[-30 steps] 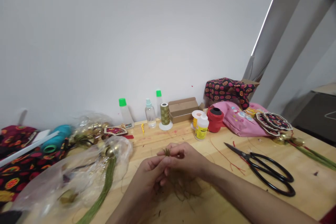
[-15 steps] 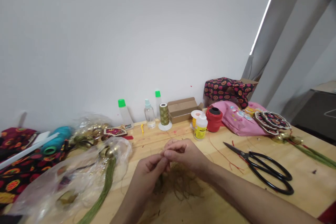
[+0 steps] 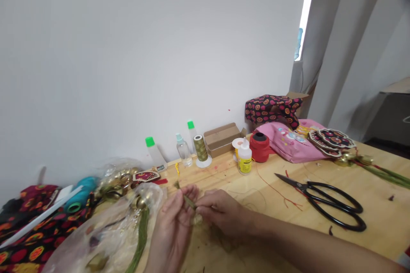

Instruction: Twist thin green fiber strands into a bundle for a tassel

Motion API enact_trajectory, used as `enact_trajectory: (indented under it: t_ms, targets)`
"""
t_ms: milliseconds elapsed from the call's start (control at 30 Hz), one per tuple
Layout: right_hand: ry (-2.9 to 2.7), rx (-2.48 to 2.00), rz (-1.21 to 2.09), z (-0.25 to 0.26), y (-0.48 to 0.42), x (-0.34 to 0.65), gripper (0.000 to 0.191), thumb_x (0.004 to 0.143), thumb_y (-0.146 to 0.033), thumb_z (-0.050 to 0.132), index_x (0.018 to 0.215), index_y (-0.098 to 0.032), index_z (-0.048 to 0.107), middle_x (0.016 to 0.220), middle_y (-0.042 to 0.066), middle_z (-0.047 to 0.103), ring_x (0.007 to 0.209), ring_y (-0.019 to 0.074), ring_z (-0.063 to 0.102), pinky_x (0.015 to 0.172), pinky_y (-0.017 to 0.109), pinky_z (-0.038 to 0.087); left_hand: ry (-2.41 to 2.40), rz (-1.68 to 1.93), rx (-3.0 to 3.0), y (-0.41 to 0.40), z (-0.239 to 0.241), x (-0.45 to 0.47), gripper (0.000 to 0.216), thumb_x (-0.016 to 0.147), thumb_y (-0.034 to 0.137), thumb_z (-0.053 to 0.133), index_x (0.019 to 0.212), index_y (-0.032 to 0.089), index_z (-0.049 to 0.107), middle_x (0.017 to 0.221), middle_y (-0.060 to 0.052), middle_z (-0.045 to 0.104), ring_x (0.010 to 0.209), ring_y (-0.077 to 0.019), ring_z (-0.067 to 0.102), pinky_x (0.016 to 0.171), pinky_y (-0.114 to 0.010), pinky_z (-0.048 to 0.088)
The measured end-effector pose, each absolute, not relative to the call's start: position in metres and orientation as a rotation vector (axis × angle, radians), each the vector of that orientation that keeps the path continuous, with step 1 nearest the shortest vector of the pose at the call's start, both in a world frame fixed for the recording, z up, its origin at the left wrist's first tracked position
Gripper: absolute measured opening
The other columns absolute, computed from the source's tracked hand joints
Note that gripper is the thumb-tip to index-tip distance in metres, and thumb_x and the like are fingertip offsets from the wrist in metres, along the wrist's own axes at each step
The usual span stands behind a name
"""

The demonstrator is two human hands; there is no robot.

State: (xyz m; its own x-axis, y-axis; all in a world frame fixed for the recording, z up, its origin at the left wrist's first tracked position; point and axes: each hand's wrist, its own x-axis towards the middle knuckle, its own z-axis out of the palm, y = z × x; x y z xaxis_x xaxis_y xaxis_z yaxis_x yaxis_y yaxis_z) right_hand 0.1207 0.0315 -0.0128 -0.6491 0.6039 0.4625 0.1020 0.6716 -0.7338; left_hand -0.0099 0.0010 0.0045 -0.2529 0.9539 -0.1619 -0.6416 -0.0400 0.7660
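My left hand (image 3: 174, 226) and my right hand (image 3: 221, 213) meet low in the middle of the view, above the wooden table (image 3: 378, 209). Both pinch a small bundle of olive-green threads (image 3: 187, 201), whose short tip sticks up between the fingers. Loose thread strands (image 3: 224, 243) of the same colour hang and lie under the hands. The fingers of both hands are closed on the bundle.
Black scissors (image 3: 323, 200) lie at right. A glue bottle (image 3: 245, 158), red cord spool (image 3: 260, 146), gold thread spool (image 3: 201, 149), small bottles (image 3: 183, 150) and a cardboard box (image 3: 221, 138) line the wall. A plastic bag with bells (image 3: 121, 226) and patterned cloth (image 3: 35, 230) lie left.
Both hands have shifted left and lower in the view, still pinching the thread bundle, which now tilts up to the left. The camera has turned slightly, so the table items sit differently.
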Motion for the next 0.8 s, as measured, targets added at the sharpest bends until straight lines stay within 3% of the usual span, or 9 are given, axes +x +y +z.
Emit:
enact_trajectory:
  t_ms: [67,133,200,300,467,567,633,733,800]
  targets:
    - [-2.296,-0.557,0.701,-0.014,0.037,0.124,0.028,0.082,-0.025,0.043,0.062,-0.015,0.061,0.048,-0.004,0.044,0.051,0.009,0.041,0.055,0.019,0.034,0.788,1.714,0.42,0.004,0.01,-0.021,0.026,0.075,-0.001,0.04,0.07,0.009,0.063,0.061,-0.003,0.065,0.057,-0.0104,0.061,0.058,-0.021,0.052]
    - [-2.43,-0.57,0.61,-0.012,0.041,0.13,0.023,0.081,-0.025,0.045,0.074,-0.016,0.066,0.051,-0.002,0.054,0.055,0.0102,0.046,0.058,0.019,0.035,0.621,1.78,0.409,0.005,0.015,-0.036,0.03,0.076,-0.005,0.033,0.075,0.012,0.058,0.064,0.0,0.063,0.052,-0.0066,0.058,0.05,-0.015,0.049]
    - [-2.552,-0.571,0.588,-0.008,0.044,0.138,0.021,0.081,-0.025,0.048,0.081,-0.018,0.067,0.059,0.001,0.061,0.06,0.0108,0.051,0.057,0.018,0.035,0.335,1.751,0.385,0.004,0.019,-0.053,0.025,0.082,0.002,0.03,0.077,0.013,0.052,0.065,0.002,0.06,0.041,-0.0027,0.05,0.039,-0.011,0.042]
    - [-2.649,-0.644,0.538,-0.003,0.051,0.153,0.016,0.078,-0.022,0.051,0.08,-0.019,0.067,0.067,0.001,0.066,0.062,0.0109,0.056,0.056,0.017,0.036,0.131,1.709,0.391,0.0,0.021,-0.076,0.022,0.086,0.011,0.026,0.08,0.017,0.046,0.069,0.002,0.059,0.039,-0.0047,0.044,0.034,-0.015,0.036]
    - [-2.521,-0.831,0.423,0.002,0.066,0.169,0.023,0.082,-0.017,0.043,0.08,-0.016,0.066,0.068,0.004,0.067,0.064,0.0128,0.057,0.058,0.021,0.037,0.041,1.698,0.397,-0.004,0.021,-0.095,0.021,0.088,0.02,0.024,0.086,0.02,0.045,0.072,0.003,0.059,0.04,-0.0065,0.041,0.035,-0.019,0.034]
    - [-2.453,-0.808,0.369,0.002,0.06,0.16,0.02,0.081,-0.019,0.045,0.087,-0.016,0.064,0.083,0.004,0.068,0.077,0.0138,0.057,0.071,0.024,0.038,0.037,1.694,0.359,-0.004,0.023,-0.089,0.022,0.088,0.02,0.023,0.084,0.019,0.044,0.072,0.004,0.059,0.038,-0.0062,0.039,0.033,-0.02,0.031]
    - [-2.477,-0.706,0.335,-0.002,0.049,0.146,0.021,0.077,-0.023,0.052,0.094,-0.016,0.061,0.097,0.005,0.065,0.088,0.0148,0.055,0.079,0.025,0.035,0.051,1.688,0.336,-0.005,0.025,-0.082,0.022,0.088,0.019,0.023,0.083,0.019,0.044,0.071,0.004,0.059,0.037,-0.0057,0.038,0.033,-0.019,0.031]
    - [-2.591,-0.468,0.269,-0.013,0.031,0.122,0.04,0.075,-0.038,0.053,0.109,-0.017,0.052,0.111,0.006,0.058,0.1,0.0172,0.049,0.085,0.028,0.033,0.047,1.667,0.314,-0.006,0.027,-0.075,0.019,0.088,0.017,0.026,0.084,0.02,0.044,0.072,0.005,0.06,0.037,-0.0053,0.038,0.034,-0.019,0.032]
    - [-2.592,-0.424,0.24,-0.019,0.025,0.113,0.04,0.077,-0.042,0.05,0.109,-0.018,0.051,0.11,0.005,0.058,0.1,0.0176,0.047,0.086,0.03,0.031,0.032,1.656,0.307,-0.007,0.026,-0.073,0.016,0.087,0.017,0.028,0.084,0.021,0.044,0.072,0.005,0.06,0.037,-0.0054,0.039,0.034,-0.019,0.032]
